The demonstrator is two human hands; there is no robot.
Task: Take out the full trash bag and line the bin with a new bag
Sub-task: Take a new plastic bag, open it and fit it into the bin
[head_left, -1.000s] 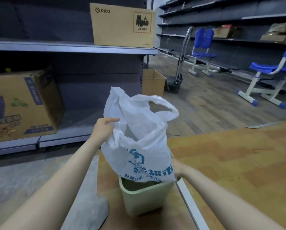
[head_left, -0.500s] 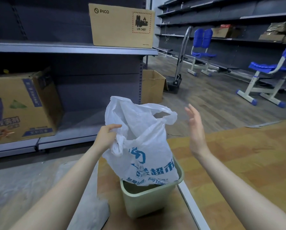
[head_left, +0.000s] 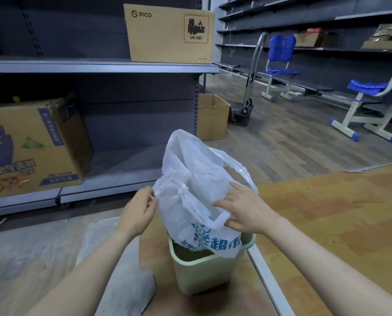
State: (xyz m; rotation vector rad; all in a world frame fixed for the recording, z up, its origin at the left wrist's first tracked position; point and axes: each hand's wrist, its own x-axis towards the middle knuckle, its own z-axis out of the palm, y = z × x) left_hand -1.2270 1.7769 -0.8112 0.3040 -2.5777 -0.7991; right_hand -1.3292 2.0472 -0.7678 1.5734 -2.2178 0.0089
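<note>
While both of our hands work at the white plastic bag [head_left: 199, 185], its bottom hangs just inside the pale green bin [head_left: 204, 277], which stands on the wooden floor. Our left hand [head_left: 138, 210] pinches the bag's left edge, thumb and fingertips pressed together on the thin film. Our right hand [head_left: 247, 208] is on the right side of the bag, with the fingers spread across the plastic and the thumb closed under one white handle loop, so it grips that loop. Blue printing runs across the lower front of the bag; we can make out the Chinese characters "超市" there, and a smaller blue line beneath is too crumpled to read. Up on the grey metal shelf [head_left: 99, 67] sits a brown carton [head_left: 170, 34] marked "PICO", with a red-hatched label showing batteries and "UN 3481". Lower left, a bigger cardboard box [head_left: 33, 149] carries blue and yellow Chinese print that we cannot read clearly. An open brown box [head_left: 213, 115] stands on the floor by the shelf end, and blue chairs [head_left: 281, 67] stand well apart on the right.
</note>
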